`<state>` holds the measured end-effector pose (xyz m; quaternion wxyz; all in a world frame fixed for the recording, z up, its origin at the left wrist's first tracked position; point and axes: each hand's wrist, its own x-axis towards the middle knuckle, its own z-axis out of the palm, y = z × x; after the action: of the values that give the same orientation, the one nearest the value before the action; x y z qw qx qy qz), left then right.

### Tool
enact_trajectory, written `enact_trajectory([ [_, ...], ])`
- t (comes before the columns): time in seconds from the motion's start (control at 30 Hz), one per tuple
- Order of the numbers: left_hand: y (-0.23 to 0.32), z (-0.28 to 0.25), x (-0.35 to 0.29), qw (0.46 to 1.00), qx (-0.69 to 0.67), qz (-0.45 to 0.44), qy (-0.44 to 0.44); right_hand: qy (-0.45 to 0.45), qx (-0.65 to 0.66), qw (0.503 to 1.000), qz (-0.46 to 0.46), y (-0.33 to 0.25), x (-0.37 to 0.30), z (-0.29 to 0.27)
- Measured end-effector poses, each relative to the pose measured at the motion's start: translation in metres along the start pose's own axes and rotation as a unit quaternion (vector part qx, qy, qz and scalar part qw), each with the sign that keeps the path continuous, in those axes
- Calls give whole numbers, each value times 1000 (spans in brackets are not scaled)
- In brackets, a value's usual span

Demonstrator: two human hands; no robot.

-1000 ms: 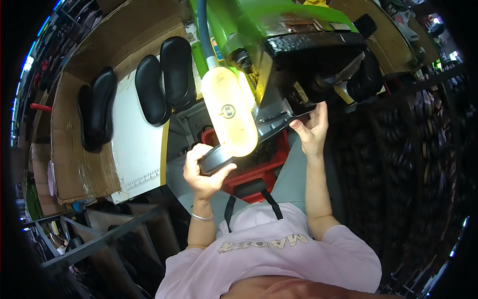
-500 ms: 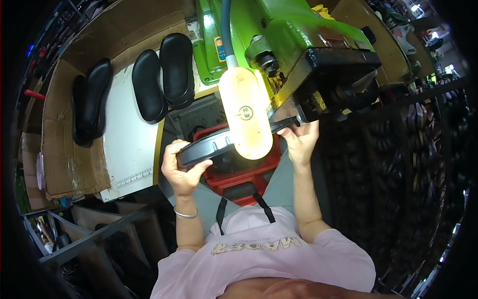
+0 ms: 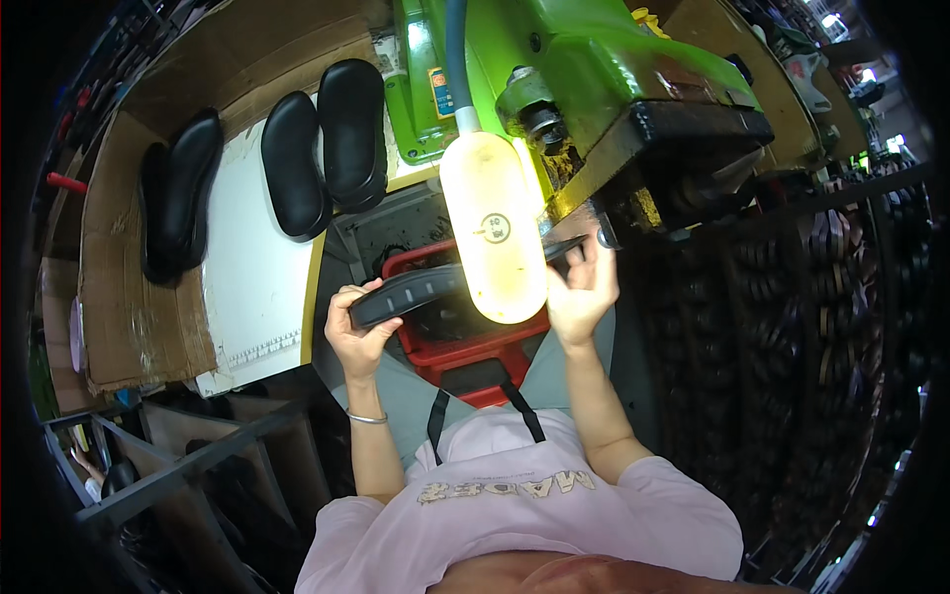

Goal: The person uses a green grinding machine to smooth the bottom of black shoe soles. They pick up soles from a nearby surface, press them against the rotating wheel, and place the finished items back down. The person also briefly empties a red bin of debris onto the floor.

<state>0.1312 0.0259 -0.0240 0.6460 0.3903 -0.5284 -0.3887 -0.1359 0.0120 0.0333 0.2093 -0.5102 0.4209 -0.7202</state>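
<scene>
A black shoe sole (image 3: 411, 293) spans the space between my two hands, its ribbed side edge turned toward me. My left hand (image 3: 358, 335) grips its left end, thumb below and fingers over the far side. At the other end, my right hand (image 3: 584, 295) pinches the tip close beneath the head of a green machine (image 3: 633, 74). A glowing oblong lamp (image 3: 492, 228) on a grey flexible neck hides the sole's middle. Whether the sole touches the machine's small wheel-like part by my right fingers I cannot tell.
Black soles (image 3: 294, 168) stand on a white board (image 3: 259, 287) at the left, inside a cut-open cardboard box (image 3: 148, 337). Below the held sole is a red bin (image 3: 475, 348) between my knees. Dark racks (image 3: 762, 396) with rows of footwear parts fill the right; a metal-framed rack (image 3: 188, 475) stands lower left.
The sole has turned so its ribbed edge shows more. My right hand has rolled and its fingers now point more upward; my left hand stays on its end, slightly shifted.
</scene>
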Motion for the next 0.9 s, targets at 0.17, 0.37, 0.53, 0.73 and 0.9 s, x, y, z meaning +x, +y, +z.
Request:
enact_trajectory([
  [0.17, 65, 59, 18, 981, 130, 141, -33, 11, 83, 993, 86, 7, 33, -39],
  [0.37, 81, 69, 31, 967, 177, 178, -42, -4, 111, 989, 98, 24, 36, -52],
  [0.53, 78, 54, 31, 972, 164, 164, -33, -26, 121, 988, 97, 14, 34, -33],
  [0.73, 71, 36, 28, 979, 146, 141, -36, -35, 126, 987, 97, 5, 30, -21],
  [0.9, 52, 19, 23, 993, 89, 72, -18, -72, 101, 990, 61, 7, 20, -20],
])
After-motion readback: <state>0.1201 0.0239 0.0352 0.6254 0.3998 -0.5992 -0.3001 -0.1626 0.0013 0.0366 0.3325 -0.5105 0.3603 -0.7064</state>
